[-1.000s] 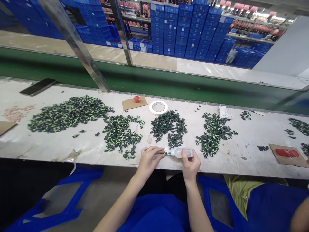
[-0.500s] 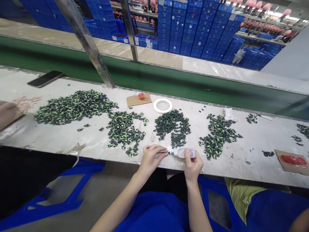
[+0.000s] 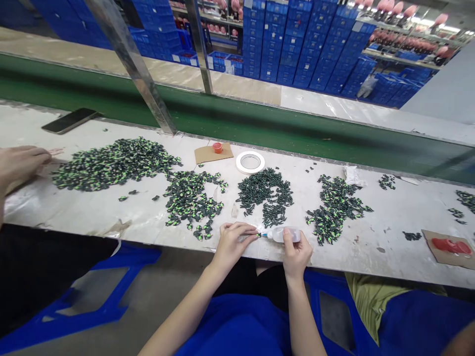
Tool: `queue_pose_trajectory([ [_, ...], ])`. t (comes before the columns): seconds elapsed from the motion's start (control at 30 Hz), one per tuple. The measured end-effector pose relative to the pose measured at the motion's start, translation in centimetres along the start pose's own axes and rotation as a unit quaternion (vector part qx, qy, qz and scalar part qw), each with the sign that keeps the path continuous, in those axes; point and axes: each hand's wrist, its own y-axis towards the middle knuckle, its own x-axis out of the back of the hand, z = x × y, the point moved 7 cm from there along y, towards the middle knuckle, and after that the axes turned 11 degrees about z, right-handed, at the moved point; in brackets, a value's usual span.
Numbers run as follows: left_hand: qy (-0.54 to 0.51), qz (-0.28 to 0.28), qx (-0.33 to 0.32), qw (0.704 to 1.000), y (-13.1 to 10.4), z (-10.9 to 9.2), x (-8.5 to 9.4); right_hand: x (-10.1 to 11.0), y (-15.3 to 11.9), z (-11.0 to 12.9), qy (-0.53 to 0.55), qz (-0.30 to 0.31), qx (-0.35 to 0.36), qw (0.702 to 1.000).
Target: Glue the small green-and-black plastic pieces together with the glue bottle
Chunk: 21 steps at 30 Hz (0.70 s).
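Right hand (image 3: pixel 298 252): fingers closed round a translucent plastic squeeze bottle (image 3: pixel 284 234), held nearly level, blue tip toward the left hand (image 3: pixel 234 242). Left hand: thumb and fingertips pinching a small black-and-green piece (image 3: pixel 259 235) (mostly hidden), right at the bottle's tip, near the front edge of the white worktable (image 3: pixel 208 232). Just beyond: loose heap of small dark green rod-shaped pieces (image 3: pixel 265 193), white tape ring (image 3: pixel 250 162) near its far side. Black-and-green heaps (image 3: pixel 193 200) to either side.
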Motion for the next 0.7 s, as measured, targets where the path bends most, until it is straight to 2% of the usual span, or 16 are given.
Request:
queue_pose_trajectory([
  [0.43, 0.007, -0.008, 0.0, 1.0, -0.01, 0.13, -0.07, 0.39, -0.2, -0.06, -0.011, -0.026, 0.004, 1.0],
  [0.7, -0.01, -0.01, 0.016, 1.0, 0.01, 0.08, -0.1, 0.11, -0.03, 0.4, -0.01, -0.006, 0.015, 1.0],
])
